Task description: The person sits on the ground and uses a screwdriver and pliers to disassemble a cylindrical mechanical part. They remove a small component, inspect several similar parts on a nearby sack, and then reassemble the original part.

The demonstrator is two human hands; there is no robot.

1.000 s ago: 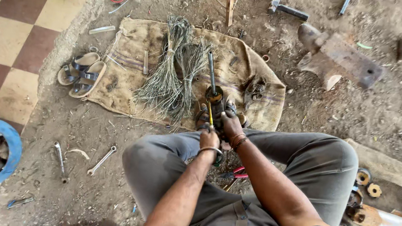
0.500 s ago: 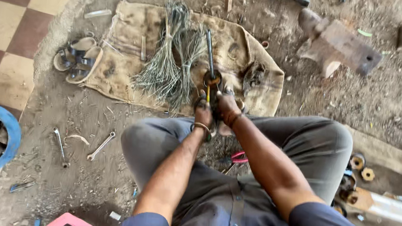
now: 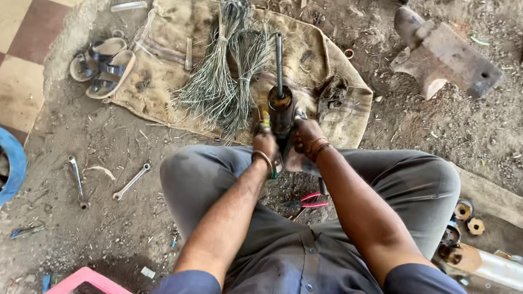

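Beneath the fingers (image 3: 302, 126) of both hands, the dark metal cylinder's (image 3: 280, 107) lower end is hidden; the yellow-handled tool's (image 3: 265, 119) tip too.

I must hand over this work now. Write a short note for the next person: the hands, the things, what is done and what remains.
Left hand: grips a yellow-handled tool against the cylinder.
Right hand: holds the cylinder from the other side.
Things: cylinder with rod stands on the sack, between the knees; wire bundles beside it; spanners on the ground to the left; red pliers under the legs.
Done: cylinder is steadied.
Left: work at its top looks unfinished.
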